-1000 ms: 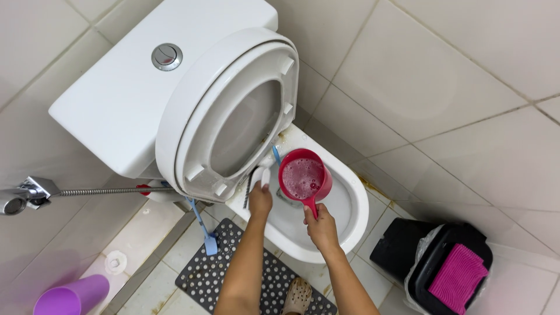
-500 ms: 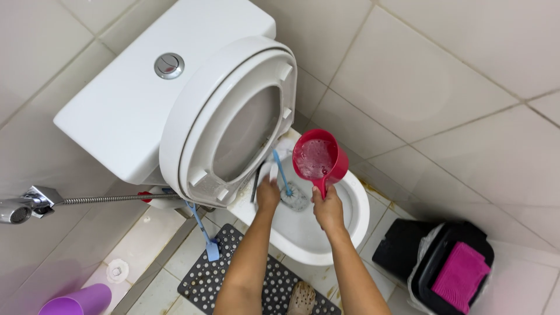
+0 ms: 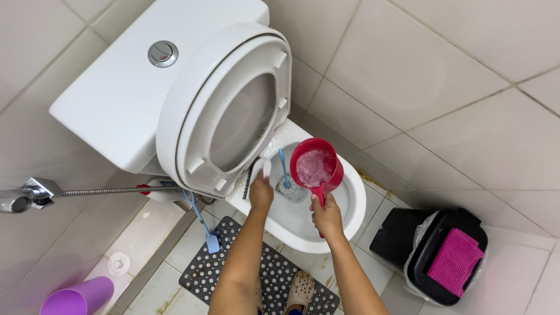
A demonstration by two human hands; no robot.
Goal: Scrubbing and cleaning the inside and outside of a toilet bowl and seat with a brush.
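Right hand [image 3: 326,217] gripping the handle of a red scoop [image 3: 315,167], holding it level and full of foamy water over the toilet bowl [image 3: 350,216]. Left hand [image 3: 261,192] closing around a white brush handle [image 3: 261,170], keeping the brush head [image 3: 286,185] inside the bowl, beside the raised seat [image 3: 230,111].

I'm looking down into a small home bathroom. A white toilet [image 3: 303,216] with its seat and lid raised leans against a cistern [image 3: 116,99] with a round flush button. Pale tiles cover the wall [image 3: 443,87] and the floor. A metal spray hose [image 3: 87,191] hangs at the left, a perforated rubber mat [image 3: 233,268] lies before the bowl, and a black waste bin [image 3: 434,256] stands at the right.
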